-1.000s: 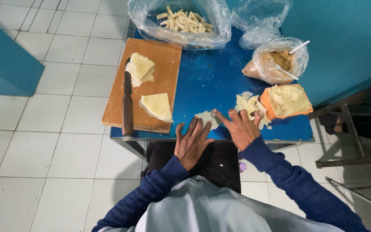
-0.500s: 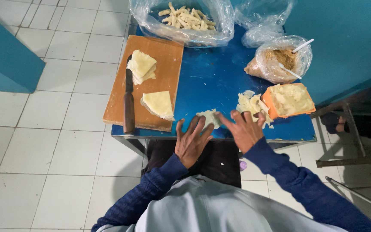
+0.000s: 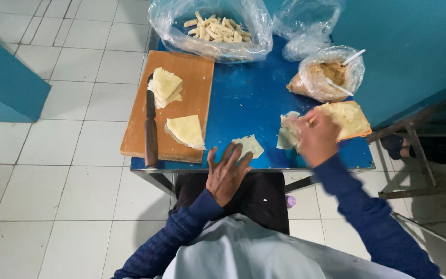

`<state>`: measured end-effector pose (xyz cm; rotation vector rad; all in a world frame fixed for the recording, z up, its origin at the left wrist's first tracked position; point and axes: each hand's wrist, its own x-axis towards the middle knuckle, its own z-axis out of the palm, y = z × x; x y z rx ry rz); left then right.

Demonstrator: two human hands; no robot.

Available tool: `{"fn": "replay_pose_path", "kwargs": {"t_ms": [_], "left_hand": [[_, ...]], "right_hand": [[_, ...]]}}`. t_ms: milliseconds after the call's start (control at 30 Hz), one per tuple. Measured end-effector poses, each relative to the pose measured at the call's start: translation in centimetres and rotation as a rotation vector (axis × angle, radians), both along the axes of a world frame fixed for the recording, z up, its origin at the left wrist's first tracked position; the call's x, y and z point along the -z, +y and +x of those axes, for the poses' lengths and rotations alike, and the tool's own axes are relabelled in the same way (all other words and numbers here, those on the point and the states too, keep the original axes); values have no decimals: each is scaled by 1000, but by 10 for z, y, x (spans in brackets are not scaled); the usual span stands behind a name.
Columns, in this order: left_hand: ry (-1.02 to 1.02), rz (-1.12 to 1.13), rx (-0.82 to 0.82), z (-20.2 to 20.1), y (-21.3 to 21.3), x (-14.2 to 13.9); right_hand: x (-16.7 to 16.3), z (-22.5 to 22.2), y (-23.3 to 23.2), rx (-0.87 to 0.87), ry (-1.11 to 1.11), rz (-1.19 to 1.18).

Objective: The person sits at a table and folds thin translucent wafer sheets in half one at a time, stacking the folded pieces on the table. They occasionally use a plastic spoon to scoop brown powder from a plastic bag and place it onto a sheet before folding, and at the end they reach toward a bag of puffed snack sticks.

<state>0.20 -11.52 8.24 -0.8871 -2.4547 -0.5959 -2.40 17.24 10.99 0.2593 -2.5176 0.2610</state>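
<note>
Wrapper [image 3: 249, 145], pale and folded, lay flat on blue table [image 3: 243, 98] near its front edge, just right of board [image 3: 192, 72]. Left hand [image 3: 226, 173] rested at the table edge, fingers spread and loose, tips touching or just short of the wrapper; gripped nothing. Right hand [image 3: 316, 137] was further right, over a loose heap of wrappers [image 3: 287, 132], fingers curled down onto them; whether it actually pinched one, could not tell, hand blurred. Orange plate [image 3: 354, 121] with a stack of pale sheets sat just behind that hand, at the table's right side. Clear bag of brown filling [image 3: 326, 77] with a white spoon stood behind the plate. Bigger clear bag of pale sticks [image 3: 215, 28] sat at the back, touching the board's far end. Board held two stacks of triangular sheets, one far, one near, and a knife [image 3: 151, 132] along its left edge, handle toward the person. Dark blue sleeves on both arms. White tiled floor around the table, teal wall on the right.
</note>
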Motion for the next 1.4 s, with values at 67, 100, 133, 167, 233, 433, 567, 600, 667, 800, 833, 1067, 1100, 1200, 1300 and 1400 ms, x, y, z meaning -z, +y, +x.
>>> {"fn": "replay_pose_path", "kwargs": {"t_ms": [67,100,133,167,233,433,567,600,667,800,833,1067,1100,1200,1300,1400], "left_hand": [[-21,48,6,1,-1,-1],[-32,80,5,0,-3,-2],[-41,111,5,-1,-4,-3],[-50,128,-12,-3,-4,-4],[-69,158,-46,-9,-4,-7],[-154,176,-190,-20,3,-17],[-165,132,-205,-25,6,-19],[-163,136,-210,-26,7,-19],[-160,141,-215,-27,8,-18],[-105,141,-205,-30,8,-15],[-79,137,-202,-31,7,-15],[-106,151,-228,-40,9,-6],[-109,149,-240,-41,10,-5],[-86,142,-260,-41,11,-5],[-84,152,-260,-40,12,-7],[-45,157,-242,-39,12,-10]], "right_hand": [[-21,-18,50,-180,148,-190],[-27,-27,70,-52,149,-144],[-33,-33,94,77,150,-97],[-34,-42,110,143,116,-66],[-29,-59,128,274,47,-6],[-11,-85,128,243,15,-81],[-16,-85,132,268,73,-94],[-18,-85,131,270,99,-63],[-20,-84,129,274,106,-64],[-23,-79,126,265,62,-176],[-25,-78,126,257,58,-204],[-26,-84,116,171,113,-124],[-25,-85,112,204,133,-17],[-20,-85,105,241,162,138],[-19,-79,105,250,178,176],[-20,-72,106,252,182,206]]}}
